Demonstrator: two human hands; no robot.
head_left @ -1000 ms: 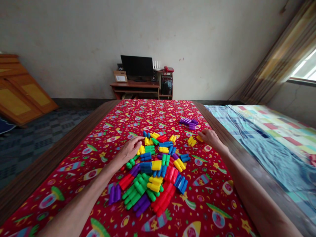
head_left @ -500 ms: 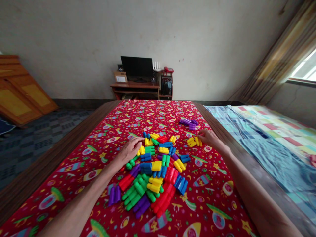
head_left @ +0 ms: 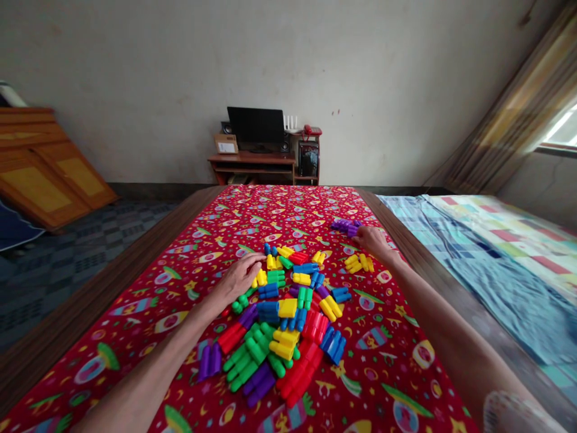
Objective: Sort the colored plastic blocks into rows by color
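Plastic building blocks in several colours lie in a loose heap on the red patterned tablecloth (head_left: 180, 337). My left hand (head_left: 243, 276) rests at the heap's far left side, its fingers loosely stretched beside a yellow block (head_left: 260, 278) and close to another yellow block (head_left: 273, 263). Farther right, my right hand (head_left: 375, 242) has its fingertips bent onto a purple block (head_left: 352, 230) at the near edge of a small purple group (head_left: 341, 225). Its fingertips are partly hidden. Just nearer than that hand lies a small group of yellow blocks (head_left: 359, 263).
Green blocks (head_left: 250, 355), red blocks (head_left: 302, 367) and a blue block (head_left: 333, 344) lie at the heap's near side. Beyond the table stands a desk (head_left: 252, 159) with a monitor (head_left: 255, 130). A bed (head_left: 491, 258) is at the right, a wooden cabinet (head_left: 49, 171) at the left.
My right hand has moved from the yellow group away from me to the purple group. My left hand stays nearly where it was. The view has shifted slightly.
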